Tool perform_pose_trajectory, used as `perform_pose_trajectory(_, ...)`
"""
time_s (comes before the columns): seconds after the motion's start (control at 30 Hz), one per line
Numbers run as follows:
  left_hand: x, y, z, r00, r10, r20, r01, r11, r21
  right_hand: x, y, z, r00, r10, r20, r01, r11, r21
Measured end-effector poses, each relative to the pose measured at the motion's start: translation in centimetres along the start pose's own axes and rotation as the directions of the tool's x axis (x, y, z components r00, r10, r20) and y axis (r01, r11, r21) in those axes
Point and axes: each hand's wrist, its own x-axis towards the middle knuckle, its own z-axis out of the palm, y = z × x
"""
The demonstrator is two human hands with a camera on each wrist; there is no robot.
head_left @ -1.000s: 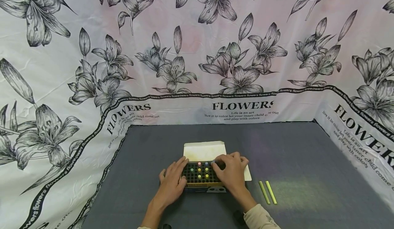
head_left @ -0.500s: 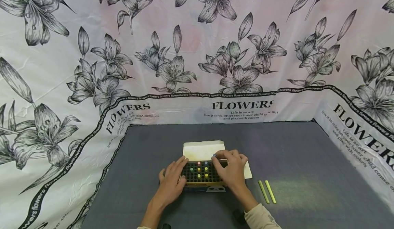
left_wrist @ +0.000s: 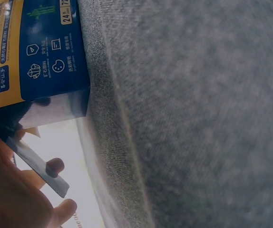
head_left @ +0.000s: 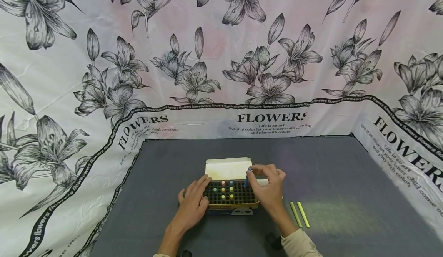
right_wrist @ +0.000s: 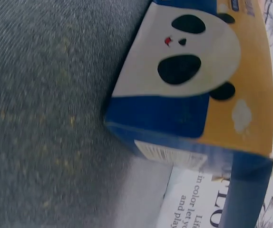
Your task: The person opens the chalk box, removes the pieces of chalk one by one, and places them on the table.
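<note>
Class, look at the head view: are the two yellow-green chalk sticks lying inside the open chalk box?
No: the two yellow-green chalk sticks lie on the grey cloth to the right of the chalk box, apart from it.

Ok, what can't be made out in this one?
- Head view: most of the blue chalk is hidden by the right hand pinching it.
- Head view: the chalk box print is too small to read.
- Left wrist view: the left hand is cut off by the frame edge.
- Right wrist view: the hand itself is out of frame; blurred.
</note>
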Motion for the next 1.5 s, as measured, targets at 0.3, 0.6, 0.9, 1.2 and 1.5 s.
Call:
perform_pose_trajectory(0.3, 0.0, 0.2, 0.0, 1.000, 0.001, -0.012, 0.000, 1.000, 0.022, 0.7, 0.6, -2.1, 0.997, -0.043, -0.062, 0.045, 0.998, 0.034)
perform_pose_trajectory(0.6, 0.0, 0.0, 0.1, 1.000, 0.003, -0.009, -0.003, 1.000, 0.019, 1.0, 1.3, -4.8, 0.991, -0.080, -0.108, 0.079, 0.997, -0.015)
perform_pose_trajectory(0.9, 0.0, 0.0, 0.0, 1.000, -0.003, -0.002, 0.003, 1.000, 0.016, 0.8, 2.6, -8.8, 0.987, -0.103, -0.122, 0.095, 0.993, -0.064)
perform_pose_trajectory(1.2, 0.1, 0.0, 0.0, 1.000, -0.001, 0.005, 0.001, 1.000, 0.009, -0.9, 6.0, -13.3, 0.998, 0.039, -0.047, -0.048, 0.975, -0.215)
perform_pose_trajectory(1.5, 0.0, 0.0, 0.0, 1.000, -0.003, 0.004, 0.002, 1.000, 0.016, -2.5, 6.9, -15.8, 0.941, 0.319, 0.113, -0.257, 0.890, -0.376)
